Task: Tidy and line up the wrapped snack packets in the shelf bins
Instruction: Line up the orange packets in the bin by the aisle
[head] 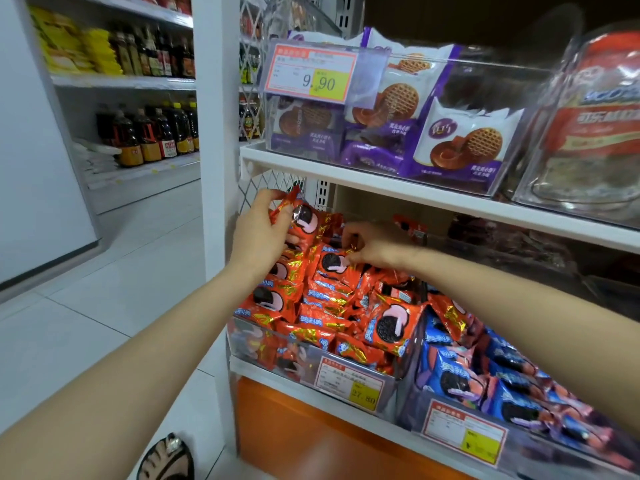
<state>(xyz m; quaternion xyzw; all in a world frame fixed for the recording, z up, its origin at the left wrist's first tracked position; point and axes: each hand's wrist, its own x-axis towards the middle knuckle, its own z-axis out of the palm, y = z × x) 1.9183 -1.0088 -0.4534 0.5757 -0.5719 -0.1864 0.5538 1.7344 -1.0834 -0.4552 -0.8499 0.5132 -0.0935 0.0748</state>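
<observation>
The tidying looks midway at best. In the clear bin point(242, 341) on the lower shelf point(249, 370), the red packets point(322, 306) along the left side stand in a rough overlapping row, while those toward the middle and front lie heaped at odd angles — that part is left to do. The left hand point(258, 233) has its fingers curled round a raised packet point(301, 216) at the back of the row; the right hand point(374, 242) pinches the top edge of a neighbouring packet point(330, 263). The blue packets point(450, 375) next door (also jumbled) seem untouched.
</observation>
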